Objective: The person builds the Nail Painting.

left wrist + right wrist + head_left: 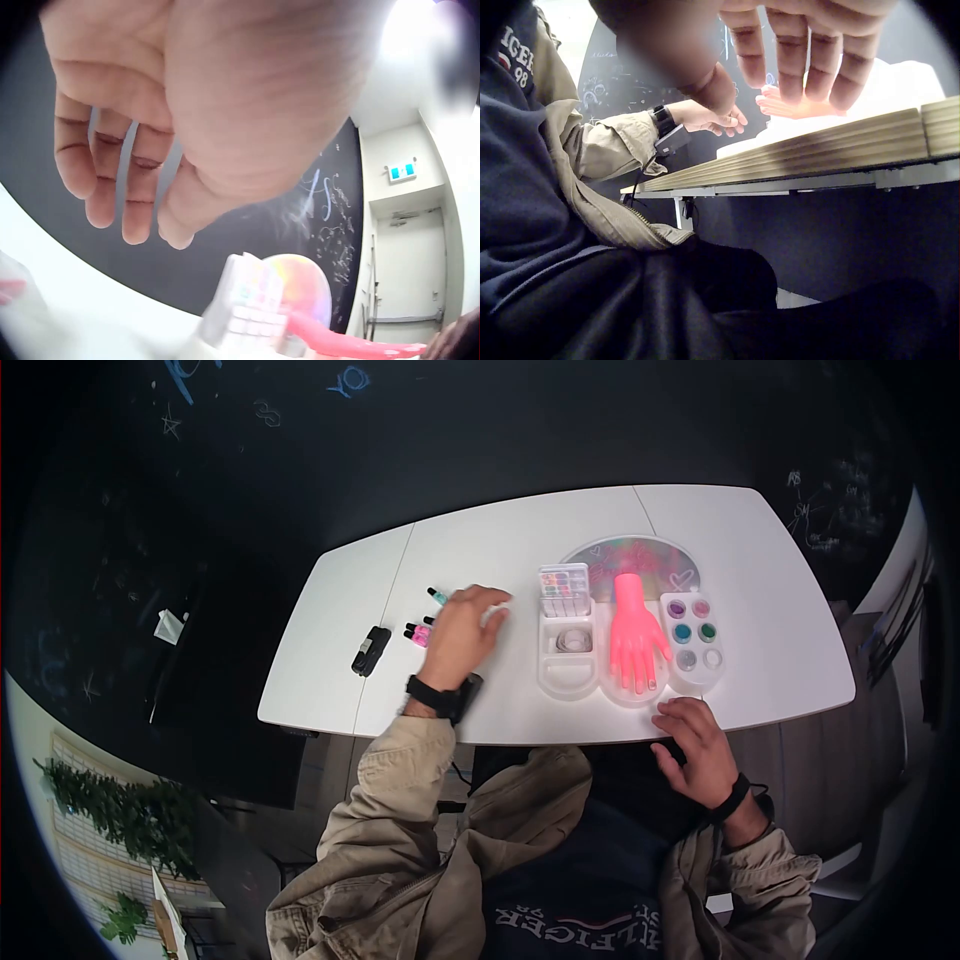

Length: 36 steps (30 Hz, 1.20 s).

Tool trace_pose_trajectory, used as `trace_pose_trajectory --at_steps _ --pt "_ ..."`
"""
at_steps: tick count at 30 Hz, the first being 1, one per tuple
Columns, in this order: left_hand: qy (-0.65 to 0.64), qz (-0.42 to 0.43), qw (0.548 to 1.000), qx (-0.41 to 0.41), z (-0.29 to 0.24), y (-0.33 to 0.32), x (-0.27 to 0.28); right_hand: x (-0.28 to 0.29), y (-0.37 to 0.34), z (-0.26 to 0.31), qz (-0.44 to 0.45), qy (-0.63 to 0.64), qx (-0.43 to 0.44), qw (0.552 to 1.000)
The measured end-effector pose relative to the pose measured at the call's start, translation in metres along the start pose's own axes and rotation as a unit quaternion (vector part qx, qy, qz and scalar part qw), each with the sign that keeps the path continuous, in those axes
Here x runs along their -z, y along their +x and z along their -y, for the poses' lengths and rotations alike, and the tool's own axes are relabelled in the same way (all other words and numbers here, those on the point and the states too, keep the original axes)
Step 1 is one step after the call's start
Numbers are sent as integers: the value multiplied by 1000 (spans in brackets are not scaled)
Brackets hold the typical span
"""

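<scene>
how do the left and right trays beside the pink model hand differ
The left tray has wide compartments; the right tray has small round slots. The left tray's middle compartment holds a pale item, while the right tray's slots include purple, pink, blue and green. Both trays are white and flank the pink model hand.
</scene>
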<state>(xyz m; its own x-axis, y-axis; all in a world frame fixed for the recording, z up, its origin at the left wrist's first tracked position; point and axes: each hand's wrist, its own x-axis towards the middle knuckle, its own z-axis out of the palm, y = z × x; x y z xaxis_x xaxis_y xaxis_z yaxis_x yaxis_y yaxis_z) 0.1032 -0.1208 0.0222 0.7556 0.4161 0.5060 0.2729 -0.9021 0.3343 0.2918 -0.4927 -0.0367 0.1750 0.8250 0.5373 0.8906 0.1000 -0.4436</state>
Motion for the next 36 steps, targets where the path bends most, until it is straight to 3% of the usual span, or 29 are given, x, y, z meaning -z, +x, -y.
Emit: trace_pose_trajectory --at_steps 7,11,19,31,36 --pt "54 14 985 165 71 9 17 -1 1 0 3 6 -1 1000" --pt "109 35 972 205 111 9 0 0 1 0 8 7 -2 1000" --pt "187 98 935 284 117 19 -22 1 1 0 9 6 1 1000" --pt "176 29 957 227 104 23 -14 0 0 -1 14 9 4 1000" --pt "53 9 997 52 58 25 1 0 0 0 13 10 7 1000"
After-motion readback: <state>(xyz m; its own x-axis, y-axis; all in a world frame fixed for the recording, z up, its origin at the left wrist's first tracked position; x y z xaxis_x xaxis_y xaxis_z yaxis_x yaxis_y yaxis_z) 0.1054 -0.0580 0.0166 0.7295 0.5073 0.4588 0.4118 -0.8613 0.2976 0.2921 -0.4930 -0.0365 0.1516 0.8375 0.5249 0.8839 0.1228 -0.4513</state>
